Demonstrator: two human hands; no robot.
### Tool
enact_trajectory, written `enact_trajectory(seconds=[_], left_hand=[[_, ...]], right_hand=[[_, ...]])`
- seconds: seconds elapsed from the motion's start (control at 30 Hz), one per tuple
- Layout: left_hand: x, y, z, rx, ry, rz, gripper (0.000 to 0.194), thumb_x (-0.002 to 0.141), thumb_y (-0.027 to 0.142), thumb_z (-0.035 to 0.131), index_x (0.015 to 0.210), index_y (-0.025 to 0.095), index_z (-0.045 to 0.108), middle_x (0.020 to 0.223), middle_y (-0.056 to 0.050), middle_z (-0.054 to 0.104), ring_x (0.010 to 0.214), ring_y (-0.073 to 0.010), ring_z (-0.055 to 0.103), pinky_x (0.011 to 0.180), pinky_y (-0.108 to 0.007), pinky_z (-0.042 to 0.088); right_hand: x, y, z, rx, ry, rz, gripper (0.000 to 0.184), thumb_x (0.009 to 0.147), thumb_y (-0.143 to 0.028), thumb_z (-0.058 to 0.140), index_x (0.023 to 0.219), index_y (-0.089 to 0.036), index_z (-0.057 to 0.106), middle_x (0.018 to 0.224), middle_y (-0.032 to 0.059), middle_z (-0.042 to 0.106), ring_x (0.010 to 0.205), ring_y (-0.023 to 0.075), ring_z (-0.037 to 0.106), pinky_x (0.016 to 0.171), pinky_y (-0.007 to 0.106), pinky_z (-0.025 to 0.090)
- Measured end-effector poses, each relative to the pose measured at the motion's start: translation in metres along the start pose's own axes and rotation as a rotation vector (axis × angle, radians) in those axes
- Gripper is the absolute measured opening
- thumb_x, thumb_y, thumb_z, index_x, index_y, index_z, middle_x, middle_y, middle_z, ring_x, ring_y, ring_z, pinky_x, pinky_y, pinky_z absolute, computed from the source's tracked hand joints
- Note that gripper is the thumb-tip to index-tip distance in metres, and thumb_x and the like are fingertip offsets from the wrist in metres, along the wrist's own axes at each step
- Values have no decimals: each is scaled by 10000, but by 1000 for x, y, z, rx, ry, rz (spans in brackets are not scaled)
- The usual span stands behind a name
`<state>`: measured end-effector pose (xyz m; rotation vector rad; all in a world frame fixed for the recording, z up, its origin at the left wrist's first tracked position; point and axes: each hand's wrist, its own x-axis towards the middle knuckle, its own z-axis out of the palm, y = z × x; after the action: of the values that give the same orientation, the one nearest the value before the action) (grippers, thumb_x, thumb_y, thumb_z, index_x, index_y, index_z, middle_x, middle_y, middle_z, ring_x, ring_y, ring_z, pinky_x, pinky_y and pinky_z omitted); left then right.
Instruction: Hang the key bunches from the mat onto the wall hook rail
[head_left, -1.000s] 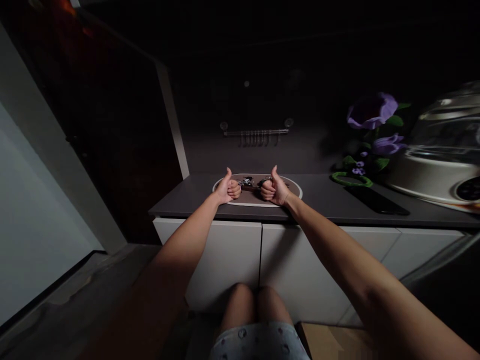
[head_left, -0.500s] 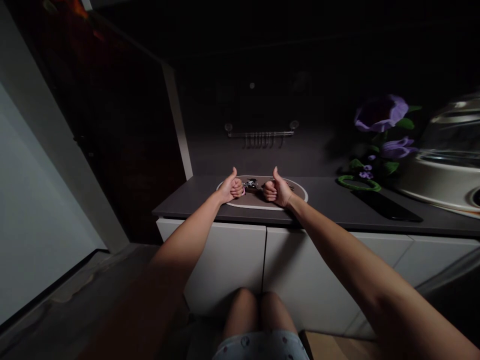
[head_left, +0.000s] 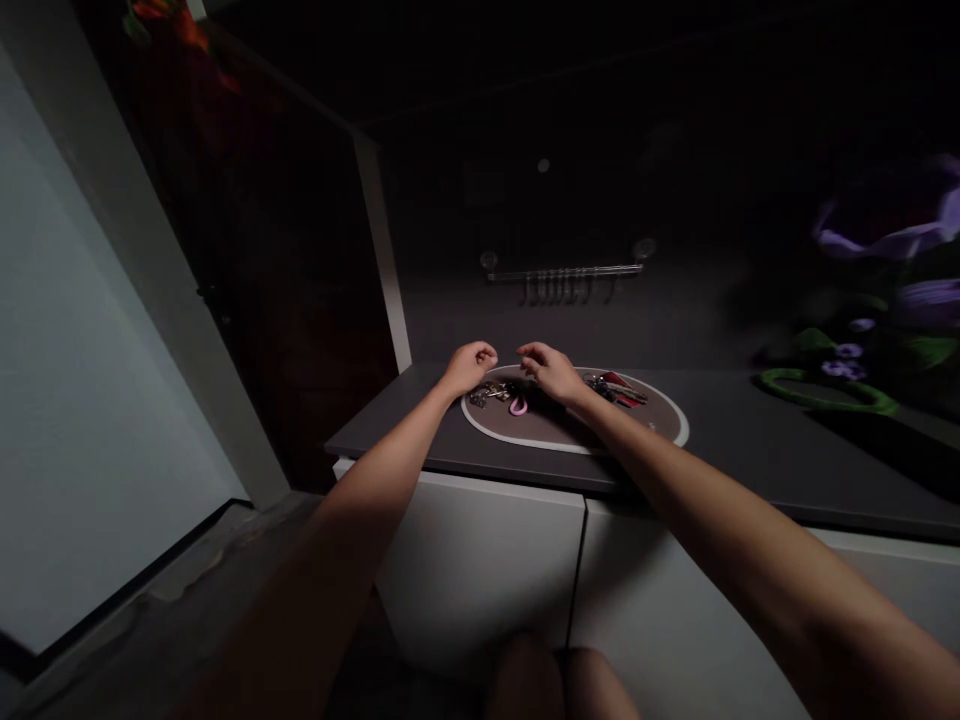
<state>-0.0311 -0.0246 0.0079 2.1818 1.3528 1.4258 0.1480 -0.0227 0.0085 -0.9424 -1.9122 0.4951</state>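
On the dark countertop (head_left: 397, 412), 2 hands, left (head_left: 469, 367) and right (head_left: 551, 372), hover half-curled and empty above an oval mat (head_left: 562, 430). Keys (head_left: 491, 392) and a pink loop (head_left: 518, 406) lie on its left; behind, a hook rail (head_left: 566, 273).

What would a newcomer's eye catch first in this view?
Probably the two bare hands, left and right, fingers curled over the far side of the pale-rimmed oval mat. Next, the pink loop on the mat, beside small metallic items. Then the purple flowers at the far right, bright against the dark wall.
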Motion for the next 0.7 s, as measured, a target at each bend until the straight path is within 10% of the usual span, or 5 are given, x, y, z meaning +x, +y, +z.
enact_trajectory(seconds=[0.7], left_hand=[[-10, -35, -8, 307, -249, -17, 182, 670, 313, 568, 670, 153, 656, 609, -16, 612, 546, -113, 501, 513, -218, 318]], right_hand=[[1, 17, 13, -427, -197, -127, 179, 766, -161, 505, 868, -175, 651, 899, 62, 659, 814, 153, 570, 746, 245, 397]])
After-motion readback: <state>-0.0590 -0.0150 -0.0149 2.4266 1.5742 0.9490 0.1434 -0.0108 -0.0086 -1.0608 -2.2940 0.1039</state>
